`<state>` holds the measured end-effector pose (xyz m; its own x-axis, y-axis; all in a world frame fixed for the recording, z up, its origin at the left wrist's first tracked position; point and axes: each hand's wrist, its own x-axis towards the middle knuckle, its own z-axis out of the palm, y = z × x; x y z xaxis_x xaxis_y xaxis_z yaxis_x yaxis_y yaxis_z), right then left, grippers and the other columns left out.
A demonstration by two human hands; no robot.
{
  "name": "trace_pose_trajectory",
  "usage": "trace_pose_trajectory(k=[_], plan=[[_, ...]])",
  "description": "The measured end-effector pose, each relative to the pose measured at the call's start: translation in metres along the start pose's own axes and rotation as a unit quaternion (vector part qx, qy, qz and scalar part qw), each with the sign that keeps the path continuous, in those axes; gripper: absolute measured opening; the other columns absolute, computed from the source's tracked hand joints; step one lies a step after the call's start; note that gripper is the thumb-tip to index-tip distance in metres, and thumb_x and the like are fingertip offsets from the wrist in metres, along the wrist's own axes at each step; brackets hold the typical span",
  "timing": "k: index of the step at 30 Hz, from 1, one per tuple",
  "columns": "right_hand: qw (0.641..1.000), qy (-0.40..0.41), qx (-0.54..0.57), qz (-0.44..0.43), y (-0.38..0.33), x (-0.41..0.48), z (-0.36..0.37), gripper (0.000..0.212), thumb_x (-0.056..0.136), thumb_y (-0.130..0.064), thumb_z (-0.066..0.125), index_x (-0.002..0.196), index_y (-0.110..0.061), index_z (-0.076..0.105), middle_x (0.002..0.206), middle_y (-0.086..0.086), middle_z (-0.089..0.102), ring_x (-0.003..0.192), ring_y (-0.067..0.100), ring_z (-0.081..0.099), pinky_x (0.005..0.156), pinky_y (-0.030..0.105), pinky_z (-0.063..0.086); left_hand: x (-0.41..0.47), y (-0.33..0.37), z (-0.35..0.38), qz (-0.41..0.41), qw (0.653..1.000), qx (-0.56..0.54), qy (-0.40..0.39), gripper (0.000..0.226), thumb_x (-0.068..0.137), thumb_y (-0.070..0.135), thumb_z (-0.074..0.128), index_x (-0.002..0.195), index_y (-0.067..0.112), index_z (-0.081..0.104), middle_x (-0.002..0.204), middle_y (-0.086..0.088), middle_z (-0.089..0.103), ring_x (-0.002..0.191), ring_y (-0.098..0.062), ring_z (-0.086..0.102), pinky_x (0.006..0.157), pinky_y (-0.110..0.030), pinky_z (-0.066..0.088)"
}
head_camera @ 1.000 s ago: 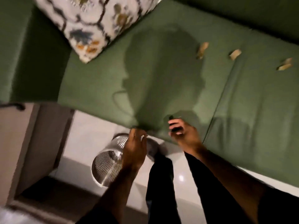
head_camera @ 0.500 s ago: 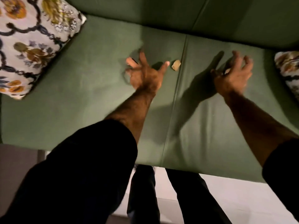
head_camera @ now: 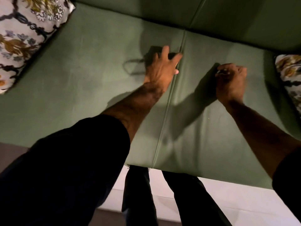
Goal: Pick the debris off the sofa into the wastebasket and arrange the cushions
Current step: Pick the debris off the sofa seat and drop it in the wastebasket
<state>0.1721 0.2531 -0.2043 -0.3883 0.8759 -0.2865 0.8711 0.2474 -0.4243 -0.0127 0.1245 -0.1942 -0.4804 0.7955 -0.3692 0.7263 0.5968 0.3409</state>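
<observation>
Green sofa seat is spread across pretty much the whole view, split by a seam that is seen running between the two hands, with the backrest stretched along beyond the fingertips. Pale floor is seen on the near side, below the wrists, where dark trouser legs are planted right against the seat edge.

Left hand is laid palm-down on the seat just left of the seam, fingers spread apart, with the forefinger and thumb reaching to the seam itself. A tiny yellowish bit, maybe debris, is glimpsed tucked under that hand at the seam, but whether it's actually pinched can't be told, too blurry. A dark sleeve is worn on that arm and fills the near-left corner.

Right hand is curled into a loose fist on the right-hand seat cushion, well apart from the left one, and something small and pale is seen poking out by its fingertips; looks gripped, though what it is can't be made out.

One patterned cushion is propped far out to the left of the left hand, and another patterned cushion is seen just past the right hand at the frame edge
</observation>
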Motion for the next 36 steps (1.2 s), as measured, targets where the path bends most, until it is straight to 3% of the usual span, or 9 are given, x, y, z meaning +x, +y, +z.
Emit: trace_pose_trajectory(k=[4, 10, 12, 16, 22, 26, 30, 32, 36], plan=[[0.999, -0.023, 0.028, -0.007, -0.008, -0.021, 0.006, 0.023, 0.091, -0.005, 0.054, 0.098, -0.020, 0.070, 0.118, 0.015, 0.062, 0.107, 0.026, 0.060, 0.088, 0.020, 0.046, -0.016, 0.001, 0.006, -0.029, 0.998, -0.046, 0.034, 0.027, 0.098, 0.010, 0.048, 0.123, 0.012, 0.058, 0.129, -0.018, 0.054, 0.113, -0.039, 0.057, 0.090, -0.048, 0.053], [0.986, -0.105, 0.059, -0.112, -0.035, -0.111, 0.039, 0.021, 0.093, -0.004, 0.057, 0.097, -0.017, 0.073, 0.104, 0.006, 0.068, 0.093, 0.024, 0.066, 0.089, 0.042, 0.055, -0.118, -0.031, 0.032, -0.187, 0.960, -0.202, 0.050, 0.020, 0.100, 0.019, 0.051, 0.113, 0.012, 0.065, 0.125, -0.012, 0.061, 0.117, -0.031, 0.059, 0.097, -0.041, 0.044], [0.973, -0.158, 0.060, -0.157, -0.053, -0.156, 0.058, 0.020, 0.093, -0.011, 0.060, 0.106, -0.022, 0.071, 0.099, 0.002, 0.071, 0.084, 0.024, 0.068, 0.084, 0.045, 0.056, -0.183, -0.055, 0.044, -0.256, 0.928, -0.263, 0.066, 0.019, 0.100, 0.016, 0.053, 0.110, 0.012, 0.068, 0.122, -0.013, 0.064, 0.112, -0.031, 0.061, 0.096, -0.040, 0.044], [0.934, -0.298, 0.080, -0.179, -0.091, -0.257, 0.103, 0.031, 0.087, -0.006, 0.069, 0.110, -0.027, 0.070, 0.085, -0.009, 0.075, 0.077, 0.004, 0.070, 0.078, 0.029, 0.058, -0.320, -0.120, 0.071, -0.452, 0.822, -0.316, 0.140, 0.014, 0.091, 0.006, 0.063, 0.099, 0.011, 0.074, 0.106, -0.013, 0.073, 0.101, -0.031, 0.067, 0.086, -0.032, 0.042], [0.858, -0.448, 0.037, -0.250, -0.159, -0.400, 0.190, 0.019, 0.081, -0.009, 0.069, 0.095, -0.020, 0.071, 0.089, -0.003, 0.077, 0.085, 0.016, 0.072, 0.084, 0.034, 0.055, -0.463, -0.215, 0.117, -0.627, 0.723, -0.266, 0.115, 0.021, 0.092, 0.009, 0.058, 0.106, 0.009, 0.074, 0.103, -0.020, 0.075, 0.099, -0.038, 0.067, 0.082, -0.043, 0.050], [0.827, -0.486, 0.012, -0.283, -0.180, -0.461, 0.254, 0.025, 0.088, -0.012, 0.067, 0.113, -0.009, 0.068, 0.104, 0.010, 0.075, 0.097, 0.028, 0.069, 0.088, 0.041, 0.052, -0.503, -0.253, 0.142, -0.650, 0.697, -0.272, 0.133, 0.024, 0.087, 0.004, 0.061, 0.107, 0.014, 0.071, 0.105, -0.017, 0.075, 0.101, -0.038, 0.068, 0.081, -0.044, 0.054], [0.803, -0.529, -0.033, -0.273, -0.185, -0.476, 0.290, 0.053, 0.090, -0.024, 0.071, 0.136, -0.005, 0.053, 0.132, 0.015, 0.063, 0.122, 0.029, 0.059, 0.103, 0.034, 0.045, -0.512, -0.271, 0.156, -0.649, 0.697, -0.302, 0.034, 0.067, 0.084, 0.001, 0.060, 0.147, 0.016, 0.042, 0.154, -0.013, 0.042, 0.137, -0.035, 0.046, 0.109, -0.046, 0.044], [0.818, -0.497, -0.014, -0.289, -0.192, -0.462, 0.285, 0.049, 0.088, -0.030, 0.074, 0.130, -0.011, 0.059, 0.124, 0.009, 0.067, 0.110, 0.026, 0.066, 0.094, 0.021, 0.047, -0.506, -0.275, 0.146, -0.638, 0.704, -0.304, 0.069, 0.073, 0.083, 0.001, 0.062, 0.150, 0.014, 0.037, 0.160, -0.014, 0.030, 0.144, -0.034, 0.037, 0.114, -0.044, 0.038], [0.879, -0.364, 0.107, -0.288, -0.235, -0.380, 0.251, 0.033, 0.086, -0.025, 0.075, 0.117, -0.022, 0.064, 0.101, -0.004, 0.069, 0.073, 0.009, 0.066, 0.073, 0.035, 0.058, -0.460, -0.294, 0.093, -0.518, 0.745, -0.341, 0.246, 0.060, 0.083, -0.003, 0.061, 0.140, 0.013, 0.050, 0.153, -0.013, 0.042, 0.138, -0.032, 0.046, 0.110, -0.041, 0.043]])
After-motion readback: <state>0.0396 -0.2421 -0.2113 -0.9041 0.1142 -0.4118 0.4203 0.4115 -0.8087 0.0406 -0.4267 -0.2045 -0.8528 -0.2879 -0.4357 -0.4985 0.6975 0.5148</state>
